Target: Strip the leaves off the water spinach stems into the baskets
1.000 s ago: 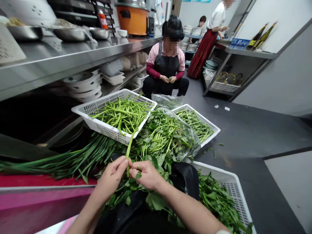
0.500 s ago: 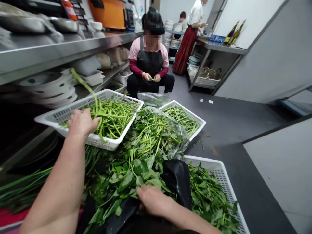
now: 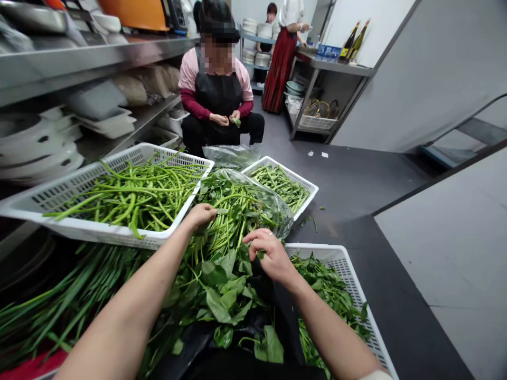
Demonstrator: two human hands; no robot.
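Observation:
My left hand (image 3: 201, 216) is closed over the pile of leafy greens (image 3: 233, 211), and a small pale green piece shows at its fingertips. Just right of it, my right hand (image 3: 269, 253) has bent fingers at the stems and leaves; whether it grips any of them is unclear. Long green stems fill the white basket (image 3: 91, 229) on the left. Cut stems lie in a smaller white basket (image 3: 312, 192) behind the pile. Picked leaves fill a third white basket (image 3: 344, 253) at the right.
A person in a dark apron (image 3: 219, 95) squats opposite, holding a bit of green. Steel shelves (image 3: 99, 60) with dishes run along the left. Long thin greens (image 3: 91, 279) lie at lower left. A steel table (image 3: 336, 64) stands at the back.
My left hand has come from the left basket to the pile, and the long stem it held is no longer in it. My right hand has moved up and forward. The view has shifted.

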